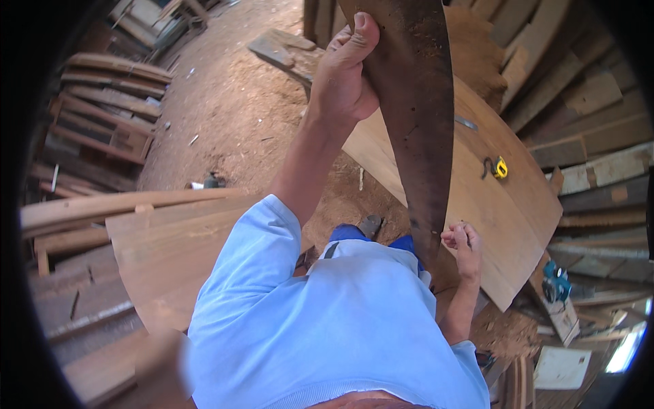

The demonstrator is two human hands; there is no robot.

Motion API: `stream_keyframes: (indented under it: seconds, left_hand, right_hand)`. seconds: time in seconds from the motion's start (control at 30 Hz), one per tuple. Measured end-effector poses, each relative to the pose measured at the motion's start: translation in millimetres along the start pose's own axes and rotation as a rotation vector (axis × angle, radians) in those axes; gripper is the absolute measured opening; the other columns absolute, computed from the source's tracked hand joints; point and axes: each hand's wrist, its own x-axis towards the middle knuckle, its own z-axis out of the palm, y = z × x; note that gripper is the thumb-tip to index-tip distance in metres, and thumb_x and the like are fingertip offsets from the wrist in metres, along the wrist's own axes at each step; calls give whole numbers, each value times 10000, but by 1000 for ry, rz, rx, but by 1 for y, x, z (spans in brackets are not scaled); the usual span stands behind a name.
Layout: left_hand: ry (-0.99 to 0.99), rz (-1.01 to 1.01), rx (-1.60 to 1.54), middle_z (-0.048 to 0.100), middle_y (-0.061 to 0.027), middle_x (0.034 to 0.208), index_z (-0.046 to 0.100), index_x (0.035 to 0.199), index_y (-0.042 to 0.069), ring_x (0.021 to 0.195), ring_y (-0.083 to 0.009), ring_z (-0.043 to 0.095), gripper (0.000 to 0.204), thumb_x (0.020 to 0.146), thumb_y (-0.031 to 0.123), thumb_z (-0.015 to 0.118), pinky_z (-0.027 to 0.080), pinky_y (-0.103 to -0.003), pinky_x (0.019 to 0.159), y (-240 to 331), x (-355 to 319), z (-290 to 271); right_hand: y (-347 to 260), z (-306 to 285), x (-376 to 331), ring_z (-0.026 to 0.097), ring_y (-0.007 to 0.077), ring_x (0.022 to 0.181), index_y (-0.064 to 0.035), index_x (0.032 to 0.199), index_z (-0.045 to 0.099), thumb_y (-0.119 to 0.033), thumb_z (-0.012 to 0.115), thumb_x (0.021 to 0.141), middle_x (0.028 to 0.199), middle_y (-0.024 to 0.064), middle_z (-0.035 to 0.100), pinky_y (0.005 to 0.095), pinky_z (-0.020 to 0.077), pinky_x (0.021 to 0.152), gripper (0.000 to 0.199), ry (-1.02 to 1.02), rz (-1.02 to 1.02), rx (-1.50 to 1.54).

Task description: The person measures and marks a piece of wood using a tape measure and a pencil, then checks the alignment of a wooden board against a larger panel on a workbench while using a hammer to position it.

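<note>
A long dark curved board [415, 123] stands nearly on end in front of me, reaching from the top of the view down to my waist. My left hand [346, 71] is raised and shut on its upper left edge, thumb laid up the face. My right hand [463, 247] sits by the board's narrow lower tip, fingers curled and pinched on a small thin thing that I cannot identify. Behind the dark board lies a wide pale wooden panel [507, 204] with a curved edge. On it rest a yellow tape measure [499, 168] and a short metal strip [466, 123].
Sawdust covers the dirt floor [231, 116]. Curved planks [102, 102] are stacked at the left, and pale boards [163, 245] lie by my left side. Rough timber [586, 116] is piled at the right. A blue power tool [555, 283] lies low at the right.
</note>
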Motion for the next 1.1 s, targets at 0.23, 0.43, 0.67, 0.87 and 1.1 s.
stream_keyframes:
  seconds: [0.23,0.43,0.67,0.87,1.1]
  left_hand:
    - [416,327,395,685,-17,1028,640,1139,60,930,-101,608,460,864,416,734,490,-276,818,76,-72,19]
    - [533,607,695,607,86,812,692,1045,76,750,-15,493,328,892,364,727,414,-200,684,129,-156,68]
    - [855,984,1115,515,143,768,621,839,184,756,7,458,156,914,290,708,375,-187,745,235,-304,86]
    - [1120,1255,1289,559,119,850,658,922,142,854,-28,515,148,940,289,668,413,-236,844,255,-393,141]
    - [1385,1340,1492,600,17,1122,643,1169,71,1130,-114,467,448,885,411,712,314,-324,1033,256,-472,156]
  right_hand:
    - [3,29,37,557,102,674,7,941,618,-297,550,971,789,60,653,262,461,641,312,-357,54,-254]
    - [12,50,69,586,129,696,11,960,611,-336,558,974,800,98,668,272,488,670,351,-698,42,-415]
    - [-7,126,91,590,123,726,9,1008,607,-369,559,980,825,98,671,280,495,688,383,-930,-105,-499]
    - [2,197,74,603,118,760,4,1026,606,-409,561,978,842,88,669,260,493,700,418,-1144,-131,-578]
    - [-6,246,48,653,152,775,43,1026,612,-354,557,973,857,122,686,279,517,722,404,-1298,-224,-770]
